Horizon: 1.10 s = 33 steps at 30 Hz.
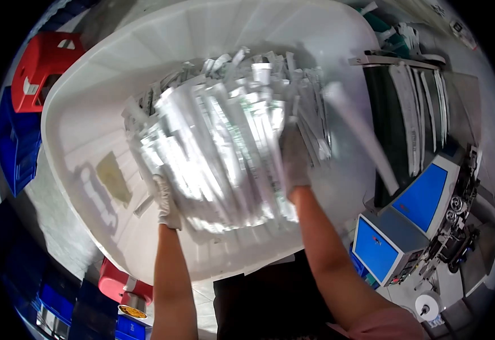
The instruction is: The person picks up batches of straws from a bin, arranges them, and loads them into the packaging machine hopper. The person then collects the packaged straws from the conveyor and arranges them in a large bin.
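Note:
Many long, thin white and clear packets (219, 153) lie in a large white tub (77, 107). My left hand (166, 204), in a pale glove, presses against the left side of the packet bundle near its lower end. On the right side, my right hand (296, 156), also gloved and somewhat blurred, is against the bundle, its fingertips partly hidden by packets. The bundle is held between both hands. One blurred packet (361, 130) is in the air over the tub's right rim. A yellowish scrap (113, 178) lies on the tub's left part.
Right of the tub, a dark green conveyor belt (384, 119) carries several long packets beside a machine with blue panels (423, 195). A red stool (32, 71) and a blue bin (18, 141) stand at left. A white roll (427, 306) sits at lower right.

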{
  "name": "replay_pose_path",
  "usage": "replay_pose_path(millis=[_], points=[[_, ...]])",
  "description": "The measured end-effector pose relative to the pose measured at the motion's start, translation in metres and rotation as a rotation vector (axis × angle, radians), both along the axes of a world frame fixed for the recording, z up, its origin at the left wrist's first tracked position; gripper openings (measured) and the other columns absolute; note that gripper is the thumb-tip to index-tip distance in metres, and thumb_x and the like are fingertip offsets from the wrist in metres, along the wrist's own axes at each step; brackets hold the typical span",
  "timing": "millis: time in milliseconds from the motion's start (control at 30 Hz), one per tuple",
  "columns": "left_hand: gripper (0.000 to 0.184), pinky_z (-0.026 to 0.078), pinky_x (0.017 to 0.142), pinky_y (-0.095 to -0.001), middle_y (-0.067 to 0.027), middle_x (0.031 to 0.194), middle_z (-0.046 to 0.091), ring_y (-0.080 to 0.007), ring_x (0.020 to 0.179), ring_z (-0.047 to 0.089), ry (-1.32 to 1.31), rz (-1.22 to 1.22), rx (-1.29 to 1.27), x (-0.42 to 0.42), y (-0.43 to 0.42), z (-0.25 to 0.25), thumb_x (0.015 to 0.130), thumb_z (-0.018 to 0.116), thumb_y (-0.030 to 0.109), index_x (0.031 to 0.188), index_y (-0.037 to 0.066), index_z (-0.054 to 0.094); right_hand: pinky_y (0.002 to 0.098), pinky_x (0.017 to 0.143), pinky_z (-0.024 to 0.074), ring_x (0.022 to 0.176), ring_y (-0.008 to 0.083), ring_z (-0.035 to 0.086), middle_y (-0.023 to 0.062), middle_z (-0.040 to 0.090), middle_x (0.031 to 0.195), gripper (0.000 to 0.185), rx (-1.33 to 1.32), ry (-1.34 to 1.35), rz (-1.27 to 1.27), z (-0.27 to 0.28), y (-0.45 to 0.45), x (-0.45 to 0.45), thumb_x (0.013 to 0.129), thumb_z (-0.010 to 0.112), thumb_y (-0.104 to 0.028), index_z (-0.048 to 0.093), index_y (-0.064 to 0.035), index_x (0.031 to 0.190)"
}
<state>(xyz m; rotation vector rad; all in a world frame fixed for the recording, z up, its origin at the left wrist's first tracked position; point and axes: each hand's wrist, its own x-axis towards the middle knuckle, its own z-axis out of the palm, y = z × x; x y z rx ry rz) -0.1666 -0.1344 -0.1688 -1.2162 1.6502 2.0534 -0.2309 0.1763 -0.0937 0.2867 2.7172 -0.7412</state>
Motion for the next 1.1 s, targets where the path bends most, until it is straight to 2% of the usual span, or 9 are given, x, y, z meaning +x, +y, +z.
replay_pose_path(millis=[133, 233, 400, 467, 600, 733, 867, 967, 1100], points=[[0.089, 0.026, 0.106, -0.0367, -0.0071, 0.142, 0.030, -0.0218, 0.128, 0.032, 0.047, -0.036, 0.044, -0.026, -0.017, 0.055, 0.080, 0.032, 0.073, 0.142, 0.011, 0.020, 0.0471, 0.108, 0.0170, 0.130, 0.0467, 0.019, 0.0356, 0.013, 0.138, 0.077, -0.123, -0.218, -0.313, 0.033, -0.074, -0.008, 0.088, 0.041, -0.049, 0.017, 0.0013, 0.140], [0.081, 0.038, 0.096, -0.0340, -0.0039, 0.139, 0.033, -0.0179, 0.116, 0.044, -0.011, -0.030, 0.274, -0.026, -0.029, 0.074, 0.084, 0.049, 0.057, 0.144, 0.018, 0.012, 0.0534, 0.107, 0.0131, 0.129, 0.0516, 0.013, 0.0352, 0.012, 0.138, 0.081, 0.349, -0.144, -0.071, 0.002, -0.104, 0.013, 0.085, 0.038, -0.058, 0.020, -0.0019, 0.140], [0.097, 0.046, 0.077, -0.0236, 0.0027, 0.115, 0.045, -0.0077, 0.093, 0.048, 0.230, 0.115, 0.040, -0.013, 0.020, 0.048, 0.074, 0.073, 0.005, 0.143, 0.027, 0.008, 0.0546, 0.105, 0.0159, 0.130, 0.0480, 0.014, 0.0321, 0.015, 0.140, 0.080, 0.315, -0.180, -0.055, 0.006, -0.086, 0.010, 0.083, 0.039, -0.061, 0.025, -0.0064, 0.140], [0.100, 0.045, 0.083, -0.0256, -0.0004, 0.123, 0.041, -0.0115, 0.103, 0.047, 0.130, 0.048, -0.048, -0.021, 0.027, 0.053, 0.070, 0.077, 0.010, 0.143, 0.021, 0.009, 0.0494, 0.102, 0.0266, 0.127, 0.0406, 0.029, 0.0297, 0.030, 0.134, 0.075, -0.147, 0.051, -0.281, 0.009, -0.059, 0.003, 0.083, 0.045, -0.055, 0.029, -0.0041, 0.137], [0.106, 0.041, 0.092, -0.0300, -0.0044, 0.133, 0.034, -0.0165, 0.114, 0.041, 0.266, -0.016, -0.297, -0.019, 0.031, 0.039, 0.066, 0.081, 0.017, 0.143, 0.014, 0.009, 0.0426, 0.094, 0.0365, 0.110, 0.0387, 0.045, 0.0268, 0.046, 0.118, 0.079, -0.326, 0.179, -0.762, -0.050, -0.024, -0.025, 0.077, 0.061, -0.048, 0.033, 0.0021, 0.131], [0.111, 0.035, 0.099, -0.0330, -0.0060, 0.140, 0.026, -0.0193, 0.120, 0.036, 0.179, 0.089, -0.220, -0.018, 0.036, 0.041, 0.062, 0.083, 0.023, 0.143, 0.009, 0.009, 0.0413, 0.094, 0.0373, 0.109, 0.0390, 0.047, 0.0281, 0.047, 0.117, 0.077, -0.095, 0.039, -0.580, -0.044, -0.012, -0.057, 0.075, 0.063, -0.048, 0.038, 0.0034, 0.126], [0.114, 0.036, 0.098, -0.0337, -0.0063, 0.141, 0.026, -0.0205, 0.119, 0.038, 0.239, 0.069, -0.241, -0.014, 0.031, 0.041, 0.061, 0.084, 0.025, 0.143, 0.009, 0.006, 0.0464, 0.090, 0.0400, 0.105, 0.0399, 0.050, 0.0280, 0.050, 0.115, 0.063, -0.332, 0.128, -0.397, -0.032, -0.040, -0.056, 0.081, 0.055, -0.040, 0.038, 0.0029, 0.125], [0.109, 0.035, 0.098, -0.0338, -0.0080, 0.139, 0.029, -0.0201, 0.118, 0.039, 0.180, 0.083, -0.193, -0.011, 0.026, 0.046, 0.067, 0.078, 0.025, 0.144, 0.009, 0.003, 0.0467, 0.097, 0.0348, 0.113, 0.0367, 0.046, 0.0237, 0.041, 0.127, 0.069, 0.271, 0.328, -0.070, -0.025, -0.110, -0.036, 0.084, 0.048, -0.046, 0.031, 0.0006, 0.132], [0.099, 0.034, 0.099, -0.0344, -0.0092, 0.141, 0.026, -0.0210, 0.119, 0.038, -0.041, 0.043, -0.271, -0.014, 0.000, 0.043, 0.076, 0.072, 0.028, 0.144, 0.011, 0.002, 0.0481, 0.102, 0.0273, 0.123, 0.0351, 0.037, 0.0228, 0.036, 0.133, 0.075, 0.255, -0.080, -0.300, -0.030, -0.148, -0.059, 0.085, 0.040, -0.052, 0.023, -0.0007, 0.138]])
